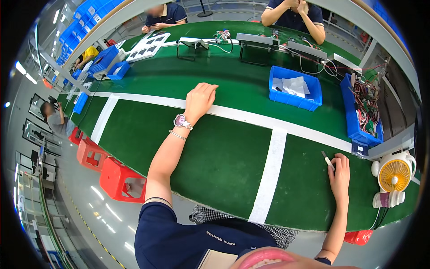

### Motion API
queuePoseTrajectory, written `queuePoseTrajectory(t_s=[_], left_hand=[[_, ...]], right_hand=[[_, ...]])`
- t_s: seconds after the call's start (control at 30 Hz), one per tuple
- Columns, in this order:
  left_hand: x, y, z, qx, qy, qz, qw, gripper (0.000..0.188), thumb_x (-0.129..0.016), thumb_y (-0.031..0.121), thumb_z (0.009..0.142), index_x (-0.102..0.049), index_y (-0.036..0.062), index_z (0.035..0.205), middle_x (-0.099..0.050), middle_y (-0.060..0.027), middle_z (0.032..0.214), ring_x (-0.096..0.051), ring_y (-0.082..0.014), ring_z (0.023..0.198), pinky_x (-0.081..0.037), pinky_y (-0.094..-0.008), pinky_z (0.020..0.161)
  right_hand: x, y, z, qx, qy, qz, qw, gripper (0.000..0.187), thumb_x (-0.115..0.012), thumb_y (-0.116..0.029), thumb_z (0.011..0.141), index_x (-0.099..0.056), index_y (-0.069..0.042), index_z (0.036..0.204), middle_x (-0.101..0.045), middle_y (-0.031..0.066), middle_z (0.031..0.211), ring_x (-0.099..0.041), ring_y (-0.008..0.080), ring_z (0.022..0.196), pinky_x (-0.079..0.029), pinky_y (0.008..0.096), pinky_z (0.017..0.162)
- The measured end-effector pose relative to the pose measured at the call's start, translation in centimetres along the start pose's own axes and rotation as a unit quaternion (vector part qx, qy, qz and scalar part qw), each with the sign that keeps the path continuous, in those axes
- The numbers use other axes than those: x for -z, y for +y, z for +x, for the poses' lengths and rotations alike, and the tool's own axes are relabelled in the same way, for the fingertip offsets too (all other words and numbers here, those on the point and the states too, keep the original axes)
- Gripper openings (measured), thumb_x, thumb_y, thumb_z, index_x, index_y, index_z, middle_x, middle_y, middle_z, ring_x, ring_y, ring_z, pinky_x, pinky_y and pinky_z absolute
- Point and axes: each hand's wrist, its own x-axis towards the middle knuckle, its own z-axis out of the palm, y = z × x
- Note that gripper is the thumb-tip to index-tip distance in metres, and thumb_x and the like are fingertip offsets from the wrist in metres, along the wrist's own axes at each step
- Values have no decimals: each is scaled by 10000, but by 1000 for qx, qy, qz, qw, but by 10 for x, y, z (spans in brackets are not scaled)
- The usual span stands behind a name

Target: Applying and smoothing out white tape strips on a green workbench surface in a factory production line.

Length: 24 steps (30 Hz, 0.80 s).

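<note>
My left hand rests on the green mat beside the long white strip, back upward, with its fingers loosely bent toward the right. Nothing shows in it. A pink-faced watch and a thin bracelet are on that wrist. At the right, my right hand lies on the mat, closed around a slim white-handled tool. The tool's flat grey tip points up and left; it looks like a small blade, but its exact kind is unclear.
A blue bin holds white bags; another blue bin is heaped with wires. A white-and-yellow fan stands at the right edge. Tilted panels on stands line the back. Two people sit across; red stools stand left.
</note>
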Motion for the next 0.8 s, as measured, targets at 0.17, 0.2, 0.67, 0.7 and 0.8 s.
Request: queuePoseTrajectory(t_s=[0.17, 0.2, 0.67, 0.7, 0.8], left_hand=[[5, -14, 6, 25, -46, 8, 999, 209, -642, 105, 890, -694, 80, 1090, -706, -80, 964, -667, -280, 1002, -551, -414, 805], [5, -15, 8, 30, -24, 26, 999, 236, -642, 110, 892, -682, 73, 1121, -702, -96, 1011, -654, -292, 1047, -539, -423, 844], [5, 38, 23, -2, -25, 20, 999, 493, -620, 157, 933, -490, 35, 1392, -557, -208, 1344, -496, -371, 1268, -367, -512, 1065], [4, 55, 21, -35, -89, -28, 995, 396, -623, 149, 931, -581, 60, 1315, -666, -178, 1216, -625, -342, 1126, -459, -475, 980], [-8, 121, 8, -39, -166, -96, 981, 233, -641, 162, 917, -693, 101, 1136, -736, -102, 914, -701, -269, 752, -545, -412, 672]], right_hand=[[1, -2, 4, 8, 17, 17, 1000, 235, -686, 29, 788, -542, -12, 969, -570, 161, 1132, -547, 367, 1055, -451, 461, 907], [1, -3, 3, 11, 18, 14, 1000, 234, -687, 29, 787, -543, -12, 967, -570, 158, 1128, -546, 366, 1048, -451, 461, 901], [-7, 0, 6, 15, 25, 4, 1000, 274, -723, -50, 794, -555, -25, 1008, -553, 133, 1085, -529, 353, 1012, -442, 451, 864], [-8, 0, 7, 11, 25, 7, 1000, 276, -728, -62, 796, -556, -27, 1009, -553, 130, 1084, -529, 350, 1014, -439, 448, 862], [-17, -1, 10, 29, 37, 3, 999, 253, -721, -61, 804, -553, -36, 992, -554, 126, 1077, -530, 341, 1005, -436, 446, 849]])
